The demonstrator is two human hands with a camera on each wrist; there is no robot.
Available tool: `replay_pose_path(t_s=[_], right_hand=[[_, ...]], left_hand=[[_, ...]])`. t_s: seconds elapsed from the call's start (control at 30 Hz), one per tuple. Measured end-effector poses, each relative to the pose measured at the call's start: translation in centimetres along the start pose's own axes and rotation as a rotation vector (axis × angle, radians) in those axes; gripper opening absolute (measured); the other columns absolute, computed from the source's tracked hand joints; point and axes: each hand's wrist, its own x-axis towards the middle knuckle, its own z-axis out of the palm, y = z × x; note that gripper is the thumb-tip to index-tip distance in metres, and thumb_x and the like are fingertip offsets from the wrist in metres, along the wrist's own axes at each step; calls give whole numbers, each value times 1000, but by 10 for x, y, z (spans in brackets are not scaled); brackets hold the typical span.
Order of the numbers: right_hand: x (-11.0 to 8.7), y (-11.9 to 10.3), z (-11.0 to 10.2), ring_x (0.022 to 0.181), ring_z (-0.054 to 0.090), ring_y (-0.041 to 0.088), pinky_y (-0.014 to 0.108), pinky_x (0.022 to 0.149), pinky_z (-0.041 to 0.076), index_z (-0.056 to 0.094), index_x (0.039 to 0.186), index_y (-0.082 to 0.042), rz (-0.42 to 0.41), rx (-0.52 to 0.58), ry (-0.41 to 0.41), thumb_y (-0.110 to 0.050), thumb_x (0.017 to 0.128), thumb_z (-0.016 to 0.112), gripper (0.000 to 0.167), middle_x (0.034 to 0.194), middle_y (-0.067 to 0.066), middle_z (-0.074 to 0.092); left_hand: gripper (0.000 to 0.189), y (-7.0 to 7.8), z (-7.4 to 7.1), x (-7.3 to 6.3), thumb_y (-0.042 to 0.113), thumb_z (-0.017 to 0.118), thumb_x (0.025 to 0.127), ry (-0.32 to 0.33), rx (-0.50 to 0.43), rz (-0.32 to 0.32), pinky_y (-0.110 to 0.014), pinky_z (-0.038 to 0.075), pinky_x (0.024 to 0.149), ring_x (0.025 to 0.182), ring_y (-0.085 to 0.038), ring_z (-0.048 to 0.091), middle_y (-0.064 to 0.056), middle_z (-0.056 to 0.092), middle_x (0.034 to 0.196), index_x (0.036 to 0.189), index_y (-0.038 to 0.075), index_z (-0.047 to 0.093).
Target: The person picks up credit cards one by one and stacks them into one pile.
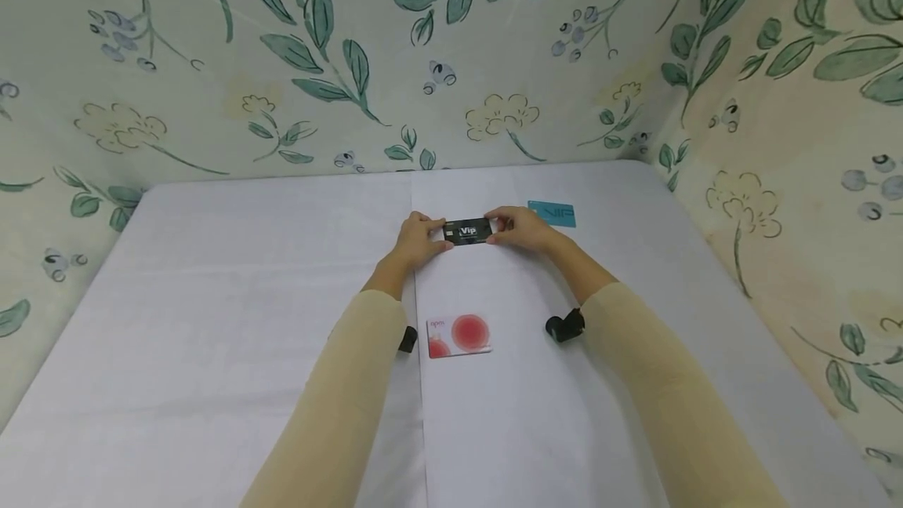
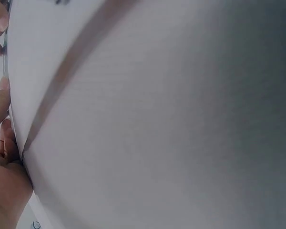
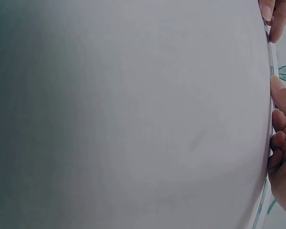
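Note:
A black card [image 1: 467,231] printed "Vip" lies between my two hands near the far side of the table. My left hand [image 1: 418,240] pinches its left end between thumb and fingers. At the right end, my right hand [image 1: 520,227] pinches it the same way. Just behind the right hand is a blue card [image 1: 554,214], partly covered by that hand. In the left wrist view the left hand [image 2: 2,157] shows at the left edge, and the right wrist view has the right hand [image 3: 283,143] along its right edge, both low at the cloth.
Between the forearms lies a white card with red circles [image 1: 458,335]. Small black devices [image 1: 564,326] sit at the wrists. White cloth [image 1: 212,335] with a lengthwise crease covers the table. Leaf-patterned curtains [image 1: 317,61] rise at the back and sides.

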Motion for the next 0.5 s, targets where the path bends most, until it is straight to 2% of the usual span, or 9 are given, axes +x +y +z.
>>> replay_pose_path(t_s=[0.2,0.5], right_hand=[[0,1,0,85,45,20,30,73,38,52,133,-8,14,18,-1,-23,83,74,57,99,8,53],[1,4,1,86,45,21,31,74,38,52,131,-7,-9,43,16,-21,82,74,56,103,9,54]], left_hand=[[59,1,1,-1,29,67,88,1,19,14,-37,33,104,120,-28,39,-14,40,131,140,14,46],[59,1,1,-2,27,68,87,16,-4,16,-38,35,101,116,-26,41,-12,43,128,140,12,47]])
